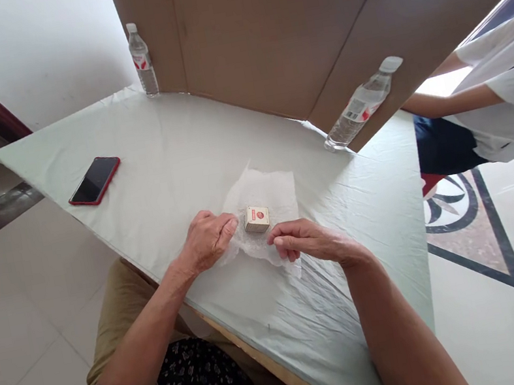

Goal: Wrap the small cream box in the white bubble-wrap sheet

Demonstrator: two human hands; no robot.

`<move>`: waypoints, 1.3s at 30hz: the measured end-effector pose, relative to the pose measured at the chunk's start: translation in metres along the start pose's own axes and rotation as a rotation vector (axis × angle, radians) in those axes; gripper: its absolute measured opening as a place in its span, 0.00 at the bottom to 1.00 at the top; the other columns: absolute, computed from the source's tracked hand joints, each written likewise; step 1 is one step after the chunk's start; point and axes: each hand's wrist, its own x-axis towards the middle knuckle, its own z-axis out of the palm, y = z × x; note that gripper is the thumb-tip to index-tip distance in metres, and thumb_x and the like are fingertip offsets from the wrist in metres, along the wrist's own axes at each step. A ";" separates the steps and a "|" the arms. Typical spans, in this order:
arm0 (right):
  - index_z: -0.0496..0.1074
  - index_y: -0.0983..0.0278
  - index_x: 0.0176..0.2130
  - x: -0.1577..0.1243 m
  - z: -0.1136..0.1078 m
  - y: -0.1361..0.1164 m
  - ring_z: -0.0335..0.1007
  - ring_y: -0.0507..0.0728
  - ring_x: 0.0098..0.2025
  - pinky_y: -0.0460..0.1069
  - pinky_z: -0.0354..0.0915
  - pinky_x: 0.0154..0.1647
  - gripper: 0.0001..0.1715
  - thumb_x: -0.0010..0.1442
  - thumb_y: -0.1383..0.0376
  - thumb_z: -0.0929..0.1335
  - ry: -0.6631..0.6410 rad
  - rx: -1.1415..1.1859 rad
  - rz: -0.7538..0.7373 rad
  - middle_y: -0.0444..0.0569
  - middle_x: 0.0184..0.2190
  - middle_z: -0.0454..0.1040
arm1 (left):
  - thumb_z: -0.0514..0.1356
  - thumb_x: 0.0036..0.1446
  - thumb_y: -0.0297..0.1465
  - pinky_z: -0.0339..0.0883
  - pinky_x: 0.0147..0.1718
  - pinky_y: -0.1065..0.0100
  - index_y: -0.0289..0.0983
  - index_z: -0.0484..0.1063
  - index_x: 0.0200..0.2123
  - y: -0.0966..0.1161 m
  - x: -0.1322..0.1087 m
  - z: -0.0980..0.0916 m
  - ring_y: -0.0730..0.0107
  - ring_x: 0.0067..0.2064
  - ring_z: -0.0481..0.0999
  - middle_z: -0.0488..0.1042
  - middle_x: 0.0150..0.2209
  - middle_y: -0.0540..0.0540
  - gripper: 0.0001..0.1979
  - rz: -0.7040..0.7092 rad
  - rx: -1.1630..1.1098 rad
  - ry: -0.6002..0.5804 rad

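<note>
A small cream-coloured box (257, 218) with a red round mark and red print lies on a thin, crumpled white wrapping sheet (276, 189). To the left of the box, my left hand (210, 237) is closed, its thumb and fingers pinching the left edge of the sheet. My right hand (308, 240) hovers over the sheet's right side, close to the box's lower right corner. Its fingers are loosely bent and a little apart, with nothing visible in them.
A pale green cloth covers the table (169, 148). A red-edged phone (94, 180) lies at the left. Behind stands a brown cardboard panel (249, 34), with an upright water bottle (143, 63) and a tilted bottle (364, 106) against it. Another person (507, 88) is at the right.
</note>
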 end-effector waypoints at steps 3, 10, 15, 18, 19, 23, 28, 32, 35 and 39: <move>0.77 0.63 0.28 0.005 -0.003 0.009 0.66 0.50 0.22 0.45 0.63 0.22 0.20 0.59 0.50 0.70 0.074 -0.062 0.009 0.43 0.20 0.73 | 0.51 0.66 0.34 0.64 0.45 0.57 0.39 0.77 0.30 -0.004 -0.005 -0.002 0.67 0.27 0.71 0.74 0.22 0.48 0.17 -0.075 0.144 -0.143; 0.77 0.59 0.44 0.025 0.009 0.022 0.74 0.58 0.40 0.52 0.70 0.37 0.17 0.55 0.55 0.73 0.627 -0.283 -0.258 0.50 0.43 0.79 | 0.65 0.55 0.31 0.63 0.56 0.51 0.39 0.76 0.48 0.013 -0.001 -0.004 0.48 0.58 0.71 0.75 0.53 0.38 0.17 0.030 0.209 -0.076; 0.70 0.58 0.58 0.041 0.028 0.038 0.72 0.63 0.55 0.59 0.69 0.53 0.34 0.52 0.59 0.73 0.650 -0.385 -0.266 0.55 0.58 0.73 | 0.67 0.53 0.33 0.57 0.63 0.47 0.38 0.67 0.59 0.013 0.000 0.005 0.45 0.67 0.62 0.71 0.60 0.37 0.30 0.025 0.158 -0.238; 0.73 0.59 0.53 0.041 0.025 0.040 0.75 0.61 0.48 0.58 0.70 0.51 0.27 0.53 0.59 0.72 0.677 -0.356 -0.236 0.53 0.52 0.78 | 0.66 0.54 0.37 0.57 0.62 0.46 0.37 0.66 0.60 0.008 -0.005 0.009 0.44 0.66 0.63 0.69 0.62 0.35 0.31 -0.038 0.187 -0.284; 0.74 0.59 0.51 0.039 0.021 0.039 0.75 0.61 0.47 0.58 0.70 0.51 0.25 0.53 0.58 0.73 0.713 -0.342 -0.244 0.53 0.51 0.78 | 0.66 0.54 0.37 0.56 0.62 0.46 0.37 0.67 0.59 0.006 -0.006 0.010 0.44 0.66 0.64 0.69 0.62 0.35 0.30 -0.043 0.194 -0.282; 0.75 0.60 0.48 0.028 -0.011 0.040 0.74 0.60 0.42 0.59 0.69 0.49 0.27 0.49 0.55 0.75 0.948 -0.231 -0.237 0.52 0.46 0.80 | 0.65 0.53 0.39 0.56 0.62 0.45 0.40 0.69 0.57 0.004 -0.010 0.008 0.43 0.64 0.65 0.69 0.62 0.36 0.28 -0.031 0.196 -0.283; 0.74 0.62 0.46 0.013 -0.054 0.074 0.73 0.61 0.41 0.62 0.67 0.48 0.27 0.46 0.58 0.74 1.258 -0.085 -0.160 0.51 0.41 0.79 | 0.65 0.52 0.38 0.55 0.62 0.44 0.40 0.70 0.56 0.005 -0.011 0.008 0.42 0.65 0.64 0.69 0.62 0.35 0.28 -0.026 0.195 -0.286; 0.75 0.61 0.45 0.008 -0.064 0.094 0.71 0.65 0.49 0.67 0.63 0.55 0.26 0.46 0.58 0.73 1.372 -0.181 -0.115 0.54 0.44 0.77 | 0.65 0.52 0.38 0.54 0.63 0.44 0.41 0.70 0.56 0.004 -0.013 0.010 0.43 0.65 0.64 0.68 0.62 0.37 0.27 -0.029 0.213 -0.281; 0.75 0.63 0.47 0.011 -0.052 0.080 0.66 0.68 0.59 0.69 0.57 0.62 0.23 0.53 0.57 0.70 1.446 -0.363 -0.237 0.59 0.54 0.74 | 0.66 0.51 0.39 0.54 0.63 0.44 0.41 0.70 0.56 0.004 -0.013 0.011 0.43 0.66 0.63 0.68 0.63 0.37 0.27 -0.031 0.226 -0.287; 0.75 0.60 0.46 0.020 -0.014 0.044 0.69 0.65 0.58 0.66 0.59 0.63 0.15 0.59 0.59 0.69 1.238 -0.544 -0.444 0.55 0.53 0.76 | 0.66 0.51 0.39 0.54 0.63 0.44 0.40 0.70 0.56 0.003 -0.012 0.011 0.44 0.66 0.63 0.67 0.63 0.35 0.28 -0.024 0.236 -0.295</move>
